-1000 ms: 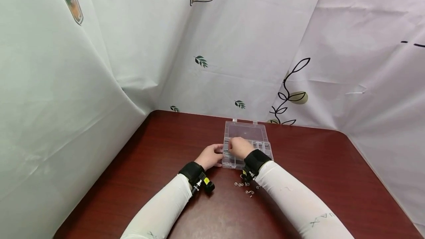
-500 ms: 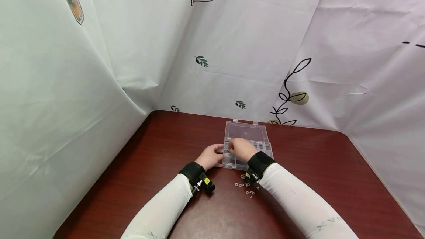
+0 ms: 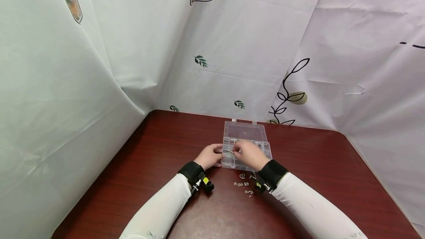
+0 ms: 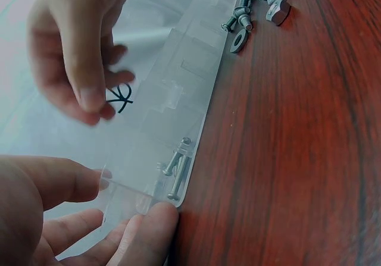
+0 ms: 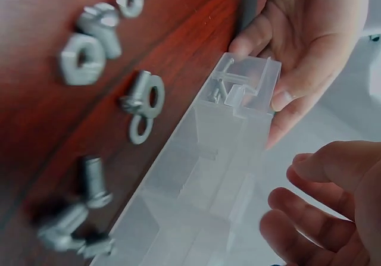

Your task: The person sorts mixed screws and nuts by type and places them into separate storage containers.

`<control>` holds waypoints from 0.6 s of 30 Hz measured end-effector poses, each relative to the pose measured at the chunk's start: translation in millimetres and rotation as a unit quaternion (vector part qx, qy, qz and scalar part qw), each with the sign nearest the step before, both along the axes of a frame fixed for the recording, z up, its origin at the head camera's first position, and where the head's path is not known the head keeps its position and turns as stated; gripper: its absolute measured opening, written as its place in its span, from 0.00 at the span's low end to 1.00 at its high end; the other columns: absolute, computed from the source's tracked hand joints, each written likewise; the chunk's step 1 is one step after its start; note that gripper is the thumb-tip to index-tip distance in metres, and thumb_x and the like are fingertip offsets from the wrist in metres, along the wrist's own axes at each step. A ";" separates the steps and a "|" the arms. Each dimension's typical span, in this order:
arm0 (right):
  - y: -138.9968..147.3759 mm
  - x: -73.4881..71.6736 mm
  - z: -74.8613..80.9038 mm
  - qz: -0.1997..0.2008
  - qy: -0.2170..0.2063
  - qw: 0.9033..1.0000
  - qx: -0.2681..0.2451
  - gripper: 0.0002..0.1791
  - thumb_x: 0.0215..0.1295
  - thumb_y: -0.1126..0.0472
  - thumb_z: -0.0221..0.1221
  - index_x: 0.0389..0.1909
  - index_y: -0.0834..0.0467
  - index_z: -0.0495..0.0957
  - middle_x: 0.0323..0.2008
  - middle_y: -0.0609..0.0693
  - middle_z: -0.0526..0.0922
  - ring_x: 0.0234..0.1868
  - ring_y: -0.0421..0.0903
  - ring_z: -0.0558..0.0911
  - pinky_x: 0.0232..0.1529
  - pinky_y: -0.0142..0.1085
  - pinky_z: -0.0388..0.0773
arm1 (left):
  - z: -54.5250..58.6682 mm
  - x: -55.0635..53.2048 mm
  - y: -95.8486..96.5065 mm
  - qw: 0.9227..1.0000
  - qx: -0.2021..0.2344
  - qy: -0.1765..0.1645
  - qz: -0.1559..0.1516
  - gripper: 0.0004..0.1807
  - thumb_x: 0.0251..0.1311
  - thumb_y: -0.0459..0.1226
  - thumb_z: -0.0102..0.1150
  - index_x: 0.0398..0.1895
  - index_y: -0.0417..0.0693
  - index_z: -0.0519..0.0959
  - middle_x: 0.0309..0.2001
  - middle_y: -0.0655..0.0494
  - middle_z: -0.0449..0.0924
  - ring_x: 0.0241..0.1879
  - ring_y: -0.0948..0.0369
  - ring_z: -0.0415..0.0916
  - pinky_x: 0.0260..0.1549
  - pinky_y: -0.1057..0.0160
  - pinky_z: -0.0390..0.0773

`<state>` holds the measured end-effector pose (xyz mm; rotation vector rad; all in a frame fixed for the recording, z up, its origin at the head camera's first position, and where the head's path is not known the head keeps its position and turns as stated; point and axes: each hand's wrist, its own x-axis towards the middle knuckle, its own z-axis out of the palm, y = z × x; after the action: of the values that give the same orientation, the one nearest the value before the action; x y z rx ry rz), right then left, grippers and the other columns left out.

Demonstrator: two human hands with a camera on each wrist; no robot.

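A clear plastic compartment box (image 3: 233, 166) lies on the table with its lid (image 3: 245, 132) folded back. My left hand (image 3: 209, 156) grips its left end, thumb at the upper rim and fingers along the outer wall. Several long thin screws (image 4: 178, 174) lie in the compartment at that end. Above the compartments hovers my right hand (image 3: 250, 154), its fingers loosely bent; in the right wrist view no thing shows between the fingertips. Loose hardware lies in front of the box, among it a hex nut (image 5: 69, 72) and a short bolt (image 5: 93, 182).
The dark red wooden table (image 3: 179, 135) extends around the box. Several nuts, bolts and washers are scattered near its front edge, partly under my right wrist. A white patterned curtain (image 3: 252, 65) hangs behind the table and along its sides.
My right hand has moved right and a little toward me, away from the left compartments, uncovering thin screws there. The left hand has stayed at the box's left end.
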<state>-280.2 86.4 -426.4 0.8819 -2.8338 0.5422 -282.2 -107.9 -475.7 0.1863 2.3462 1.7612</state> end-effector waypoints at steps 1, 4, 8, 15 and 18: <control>2.5 3.3 1.1 0.000 0.002 1.000 -0.002 0.03 0.65 0.63 0.62 0.31 0.54 0.82 0.32 0.45 0.81 0.33 0.42 0.78 0.37 0.40 0.78 | 0.1 0.3 0.1 1.000 0.000 -0.002 0.000 0.26 0.66 0.29 0.57 0.67 0.36 0.69 0.56 0.38 0.75 0.40 0.53 0.81 0.30 0.59 0.86; 10.5 12.8 3.9 -0.002 0.003 1.000 -0.003 0.03 0.65 0.62 0.63 0.32 0.53 0.83 0.31 0.43 0.80 0.31 0.39 0.76 0.34 0.38 0.76 | 0.3 0.8 0.5 1.000 0.001 -0.002 -0.001 0.26 0.66 0.29 0.57 0.68 0.36 0.69 0.57 0.38 0.75 0.41 0.53 0.81 0.30 0.59 0.86; 21.0 24.5 5.0 0.002 0.011 1.000 0.005 0.04 0.65 0.61 0.64 0.30 0.50 0.82 0.29 0.40 0.78 0.30 0.37 0.75 0.33 0.36 0.76 | 0.0 0.3 0.6 1.000 0.001 0.003 -0.002 0.26 0.66 0.29 0.58 0.67 0.35 0.69 0.56 0.38 0.75 0.43 0.52 0.81 0.30 0.59 0.86; 37.3 43.8 1.6 0.042 0.029 0.998 0.040 0.08 0.62 0.60 0.65 0.26 0.46 0.79 0.26 0.36 0.74 0.27 0.35 0.72 0.29 0.33 0.74 | -0.6 -0.8 0.5 1.000 -0.002 0.000 0.001 0.27 0.66 0.28 0.58 0.68 0.36 0.68 0.57 0.39 0.75 0.45 0.53 0.81 0.29 0.60 0.86; 43.0 50.8 -0.9 0.073 0.018 0.995 0.059 0.08 0.61 0.60 0.65 0.25 0.46 0.78 0.24 0.34 0.73 0.26 0.34 0.70 0.28 0.32 0.72 | -0.8 -1.2 0.7 1.000 -0.006 -0.003 0.002 0.27 0.66 0.29 0.58 0.68 0.37 0.69 0.57 0.39 0.75 0.43 0.54 0.81 0.29 0.61 0.86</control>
<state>-229.5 129.5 -427.3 1.1146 -2.8085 0.3750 -283.4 -107.2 -476.5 0.1748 2.3526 1.7474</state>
